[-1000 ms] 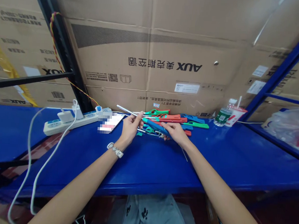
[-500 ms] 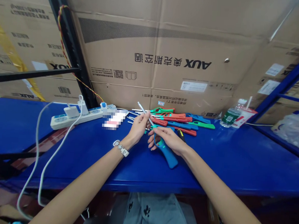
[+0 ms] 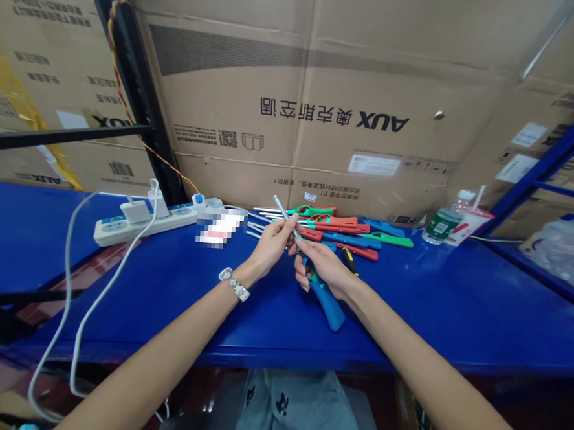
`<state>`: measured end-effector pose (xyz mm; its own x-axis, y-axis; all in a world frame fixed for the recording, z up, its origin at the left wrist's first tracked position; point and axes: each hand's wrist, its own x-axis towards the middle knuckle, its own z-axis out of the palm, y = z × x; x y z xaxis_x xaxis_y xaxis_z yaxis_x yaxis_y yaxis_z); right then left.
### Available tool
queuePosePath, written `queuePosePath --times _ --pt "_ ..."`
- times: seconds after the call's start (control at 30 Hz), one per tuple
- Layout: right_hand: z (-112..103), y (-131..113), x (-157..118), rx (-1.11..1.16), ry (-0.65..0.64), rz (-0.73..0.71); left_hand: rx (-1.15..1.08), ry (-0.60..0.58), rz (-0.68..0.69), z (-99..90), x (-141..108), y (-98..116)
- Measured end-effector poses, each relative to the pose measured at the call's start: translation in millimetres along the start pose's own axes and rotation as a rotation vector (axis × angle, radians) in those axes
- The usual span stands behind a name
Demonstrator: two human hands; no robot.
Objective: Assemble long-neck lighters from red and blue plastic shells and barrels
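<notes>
A blue long-necked lighter (image 3: 329, 306) with green parts is held above the blue table, its metal tube pointing up and away to the left. My left hand (image 3: 274, 243) pinches the tube between thumb and fingers. Just behind it, my right hand (image 3: 323, 266) is closed on the lighter where the tube meets the handle; the handle's blue end sticks out below the palm. Beyond both hands lies a pile of similar lighters, among them a red one (image 3: 342, 227) and a green one (image 3: 387, 239). A black and yellow tool (image 3: 349, 261) rests beside the pile.
A white power strip (image 3: 177, 216) with plugs and cables lies at the left on the blue table (image 3: 436, 315). At the right stand a bottle (image 3: 443, 221) and a red and white cup (image 3: 470, 226). Large cardboard (image 3: 325, 68) rises behind.
Both hands have moved slightly to the right with the lighter. The fingers of my right hand are curled closer around it. The view has shifted a little.
</notes>
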<state>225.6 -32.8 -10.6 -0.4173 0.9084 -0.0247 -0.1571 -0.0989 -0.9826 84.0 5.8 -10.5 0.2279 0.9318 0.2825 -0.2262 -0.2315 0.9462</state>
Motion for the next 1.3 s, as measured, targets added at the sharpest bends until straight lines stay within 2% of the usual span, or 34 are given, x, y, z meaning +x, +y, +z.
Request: queuePosePath --times 0.13,0.23,0.37,0.63,0.77,0.9,0.97,1.13,1.3 --pt "-4.9 -4.7 -0.6 0.041 0.060 0.022 -0.014 -0.123 -0.082 -5.7 -2.4 -2.5" --pt "-8.2 -5.5 -1.1 0.087 0.069 0.037 -0.100 -0.141 -0.144 -6.5 -2.9 -4.9" --pt "-9.6 -2.2 -2.1 0.067 0.022 -0.013 -0.264 -0.046 -0.147 -6.0 0.1 -0.1" --pt "-4.2 8.0 0.3 0.036 -0.023 -0.046 -0.626 0.242 -0.114 6.0 25.3 30.1" --pt "-3.0 10.3 0.7 0.051 0.011 -0.060 -0.815 0.181 -0.174 11.5 36.3 37.6" --pt "-4.1 11.0 -2.0 0.014 0.023 -0.016 -0.906 0.113 -0.428 6.6 35.5 40.5" --pt "-4.7 11.1 -2.9 -0.007 0.031 -0.007 -0.926 0.116 -0.493 3.2 31.8 41.6" --pt "-5.4 11.3 -3.3 -0.049 0.036 0.003 -1.003 0.156 -0.517 1.4 25.1 41.7" --pt "-3.9 9.9 -4.4 -0.052 0.016 -0.006 -1.059 0.203 -0.434 2.5 29.5 42.3"
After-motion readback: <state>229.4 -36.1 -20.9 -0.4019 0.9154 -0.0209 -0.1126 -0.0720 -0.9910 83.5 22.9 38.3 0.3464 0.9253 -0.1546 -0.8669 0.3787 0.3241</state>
